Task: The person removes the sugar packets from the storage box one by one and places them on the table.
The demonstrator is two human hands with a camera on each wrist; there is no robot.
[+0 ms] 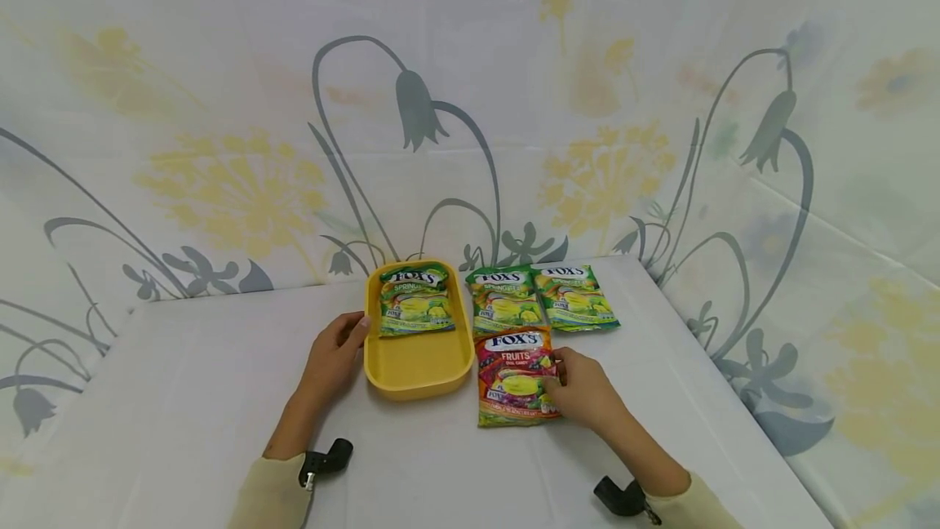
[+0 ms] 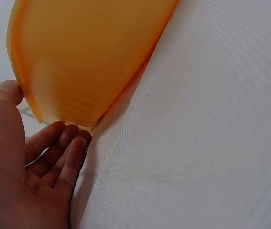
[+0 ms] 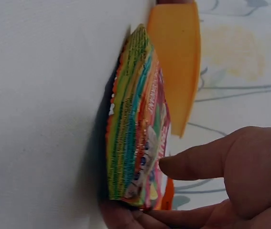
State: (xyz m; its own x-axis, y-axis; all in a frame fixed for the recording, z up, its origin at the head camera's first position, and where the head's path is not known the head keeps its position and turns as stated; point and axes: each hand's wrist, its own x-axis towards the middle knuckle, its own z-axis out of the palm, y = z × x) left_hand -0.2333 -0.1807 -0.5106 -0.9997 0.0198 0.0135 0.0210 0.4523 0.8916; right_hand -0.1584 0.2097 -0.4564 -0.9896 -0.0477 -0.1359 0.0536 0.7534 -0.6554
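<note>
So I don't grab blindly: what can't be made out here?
Head view: right edge of the red bag, partly behind the right hand.
Head view: floor of the yellow tray under the green bag inside.
Head view: green bag's fine print, too small.
Left wrist view: the tray's far end, cut by top edge.

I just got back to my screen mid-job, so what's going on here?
A person's right hand grips the right edge of the red candy bag, which is outside the yellow tray. Their left hand holds the tray's left side. One green bag lies in the tray's far end; a second green bag and a third green bag lie side by side on the table, beyond the red one.
</note>
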